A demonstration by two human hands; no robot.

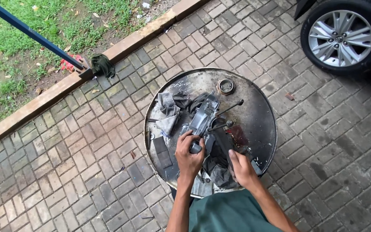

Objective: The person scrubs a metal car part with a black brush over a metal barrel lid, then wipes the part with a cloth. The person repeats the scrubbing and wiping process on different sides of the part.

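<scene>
A grey metal engine part (pixel 205 115) with two thin rods sticking out lies on top of a round steel drum (pixel 258 116). My left hand (pixel 189 157) grips the near end of the part. My right hand (pixel 242 168) rests just to the right of it, pressed on a dark rag (pixel 220 169) at the drum's near edge. Whether the right hand holds a tool is hidden. More grey rags (pixel 168 112) lie under and left of the part.
The drum's round bung cap (pixel 226 86) sits at its far side. A car wheel (pixel 342 36) stands at top right. Brick paving surrounds the drum. A curb, grass, a blue pole (pixel 31 34) and a dark cloth (pixel 102 64) lie at top left.
</scene>
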